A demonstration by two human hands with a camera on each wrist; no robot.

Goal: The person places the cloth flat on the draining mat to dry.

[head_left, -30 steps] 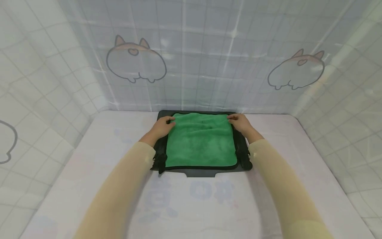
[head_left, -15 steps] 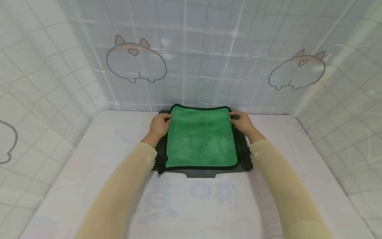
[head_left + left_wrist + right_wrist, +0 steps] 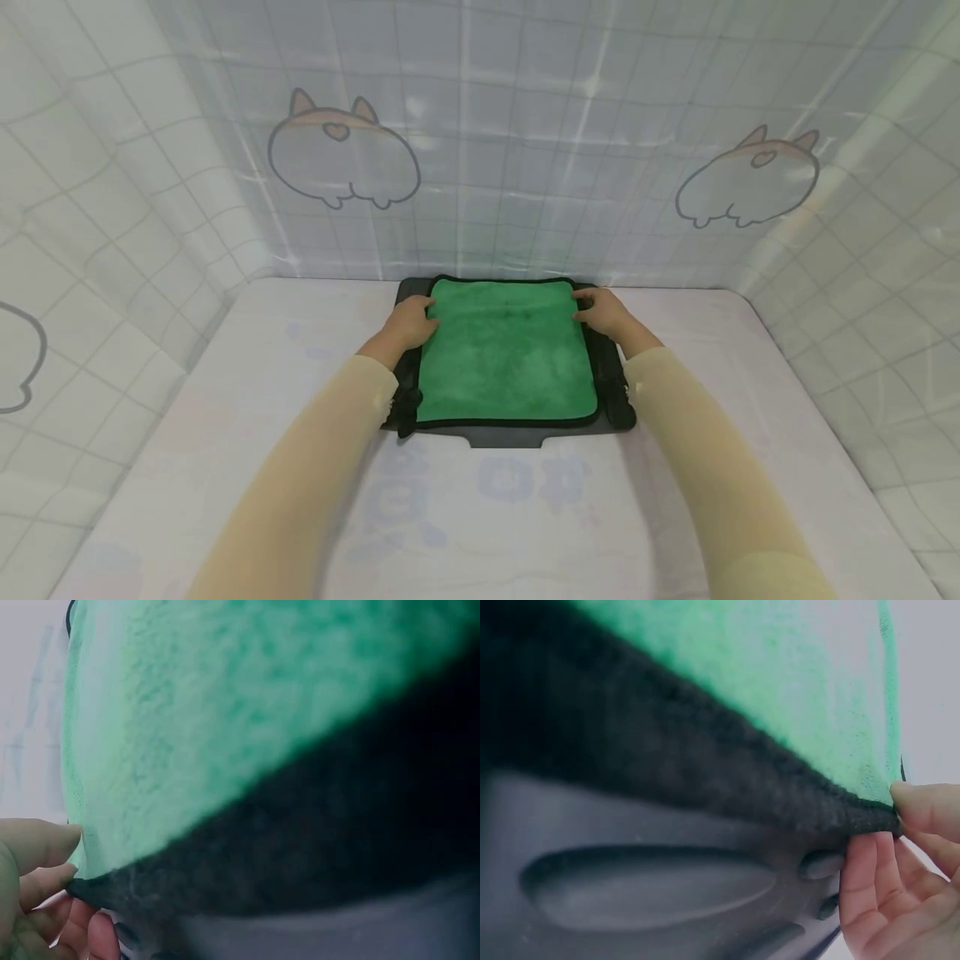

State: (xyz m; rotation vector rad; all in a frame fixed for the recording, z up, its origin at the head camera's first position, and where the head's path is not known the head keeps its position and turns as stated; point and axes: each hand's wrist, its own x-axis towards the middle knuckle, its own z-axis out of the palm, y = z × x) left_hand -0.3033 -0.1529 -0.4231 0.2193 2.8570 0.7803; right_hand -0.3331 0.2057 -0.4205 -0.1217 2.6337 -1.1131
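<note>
A green plush towel (image 3: 506, 358) with a black border lies spread over a black tray (image 3: 506, 437) in the middle of the head view. My left hand (image 3: 408, 323) pinches the towel's left edge near the far corner, and the left wrist view has the thumb above and fingers (image 3: 56, 889) below the black border. On the opposite side, my right hand (image 3: 606, 312) pinches the right edge near its far corner. In the right wrist view, the thumb lies over the trim while the other fingers (image 3: 859, 874) are under it, beside the tray's moulded recesses (image 3: 652, 889).
The tray stands on a white patterned cloth (image 3: 510, 533), against the back curtain (image 3: 525, 225) printed with grid lines and animal outlines. More gridded curtain (image 3: 97, 275) hangs to the left and right. Dark devices (image 3: 405, 410) sit near the wrists.
The towel's far edge was wrinkled, then rose above the tray's back edge, and now lies lower and smoother. My left hand shifted slightly toward me; both hands still hold the edges.
</note>
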